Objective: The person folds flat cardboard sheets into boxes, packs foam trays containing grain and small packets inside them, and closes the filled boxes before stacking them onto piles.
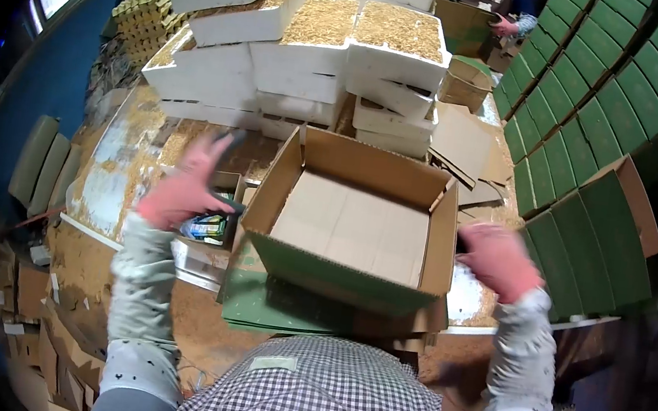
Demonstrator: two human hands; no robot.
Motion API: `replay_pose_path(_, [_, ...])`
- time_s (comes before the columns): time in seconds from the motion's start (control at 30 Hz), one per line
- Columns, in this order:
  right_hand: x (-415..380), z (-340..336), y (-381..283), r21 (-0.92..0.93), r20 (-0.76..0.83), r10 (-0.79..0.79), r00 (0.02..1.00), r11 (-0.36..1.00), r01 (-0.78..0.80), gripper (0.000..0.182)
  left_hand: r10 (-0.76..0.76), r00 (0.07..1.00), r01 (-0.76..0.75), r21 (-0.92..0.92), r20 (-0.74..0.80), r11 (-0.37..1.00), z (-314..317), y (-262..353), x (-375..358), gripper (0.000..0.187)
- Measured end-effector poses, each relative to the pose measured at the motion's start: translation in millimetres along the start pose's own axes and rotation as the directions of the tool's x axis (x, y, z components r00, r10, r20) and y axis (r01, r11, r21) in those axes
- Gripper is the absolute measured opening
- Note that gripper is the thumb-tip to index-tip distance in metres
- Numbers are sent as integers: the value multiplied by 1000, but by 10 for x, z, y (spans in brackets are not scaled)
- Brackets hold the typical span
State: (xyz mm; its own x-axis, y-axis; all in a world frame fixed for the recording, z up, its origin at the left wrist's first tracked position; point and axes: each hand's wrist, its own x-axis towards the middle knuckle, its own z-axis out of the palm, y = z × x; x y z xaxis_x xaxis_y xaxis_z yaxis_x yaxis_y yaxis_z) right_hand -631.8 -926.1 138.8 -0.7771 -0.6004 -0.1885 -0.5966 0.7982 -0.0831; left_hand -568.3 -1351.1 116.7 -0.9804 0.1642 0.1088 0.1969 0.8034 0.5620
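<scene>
An open cardboard box (351,225), green outside and brown inside, stands before me on stacked flat green cardboard (266,301). Nothing lies on its bare bottom. My left hand (186,183), in a pink glove with dark fingertips, is just left of the box, fingers spread and holding nothing. At the box's right side is my right hand (498,257), also pink-gloved; its fingertips are hidden or blurred beside the wall, and I cannot tell whether they touch it. Below my left hand a small box (225,184) holds small colourful packets.
White foam boxes (305,73) filled with straw-coloured shavings are stacked ahead. Egg trays (141,23) stand at the back left. Green boxes (600,100) form a tall stack at right. Loose cardboard (462,144) lies beyond the box. Another person's gloved hand (505,27) shows at the back.
</scene>
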Motion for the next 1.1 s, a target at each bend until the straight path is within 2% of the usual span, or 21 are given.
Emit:
replay_pose_path(0.03, [149,268,-105,177,55,-88,995,981,78,27,-4,999,4,-5,33,1000,415,-316,65,102])
replay_pose_path(0.1, [420,695,-359,129,68,-170,983,979,160,27,30,999,-29,-38,26,999,1307,-685,143,112])
replay_pose_path(0.13, [422,699,-365,149,50,-60,997,987,52,29,67,998,-67,-70,-2,995,1641,-590,150,113])
replay_pose_path(0.17, [407,737,-286,637,76,116,990,759,-137,34,-191,971,234,-405,144,884,1443,-279,91,109])
replay_pose_path(0.2, [328,797,-174,932,164,270,949,273,-239,39,-264,931,363,-552,253,751,1355,-158,31,105])
replay_pose_path(0.27, [39,1095,-404,992,-118,589,800,104,69,54,-307,895,444,-709,323,548,1343,-212,-99,94])
replay_pose_path(0.3, [-27,1401,-477,984,-118,575,810,175,20,66,-241,958,283,-634,153,720,1476,-371,-140,84])
replay_pose_path(0.37, [-165,1991,-625,946,-119,546,829,317,-73,95,-57,995,96,-770,77,631,1553,-297,-136,68])
replay_pose_path(0.4, [-390,1672,-746,986,-83,470,879,168,3,104,-18,996,79,-828,83,555,1433,-45,-123,64])
replay_pose_path(0.43, [-475,1714,-711,974,-161,449,879,217,67,107,-28,991,128,-851,133,509,1423,199,-82,64])
replay_pose_path(0.47, [-712,1326,-684,972,-9,563,826,198,-124,106,-48,981,187,-865,187,466,1477,393,-50,63])
replay_pose_path(0.57, [-1294,957,-53,958,-262,728,633,117,262,93,14,980,176,-897,198,405,1733,1422,370,72])
replay_pose_path(0.63, [-1868,193,311,894,-397,793,461,220,391,87,250,967,-55,-933,39,357,2052,1713,945,75])
replay_pose_path(0.67, [-2188,-122,478,908,-196,861,470,-22,419,80,162,984,75,-997,77,14,2115,2106,1270,67])
replay_pose_path(0.73, [-2642,-454,1152,767,-637,642,427,582,269,47,-18,988,92,-688,151,-720,2236,2892,1915,53])
replay_pose_path(0.77, [-2869,-623,1488,565,-800,474,368,801,197,35,13,999,40,-917,38,-397,2444,3008,2221,50])
replay_pose_path(0.8, [-2882,-741,1731,627,-779,576,247,706,330,32,43,996,-75,-997,-76,-23,2652,3125,2529,46])
replay_pose_path(0.87, [-2911,-892,2249,593,-719,691,70,558,581,32,313,935,-266,-911,-166,314,2814,3737,2948,42])
replay_pose_path(1.0, [-2556,-105,2951,562,-658,724,207,290,775,73,372,904,-335,-891,-212,306,3324,3729,3200,35])
replay_pose_path(1.07, [-2548,-100,2933,821,-532,765,364,361,442,67,444,869,-363,-892,-220,270,3485,3567,3167,37])
replay_pose_path(1.1, [-2593,-136,2928,863,-504,751,427,460,209,66,533,769,-593,-707,-353,386,3523,3541,3118,40])
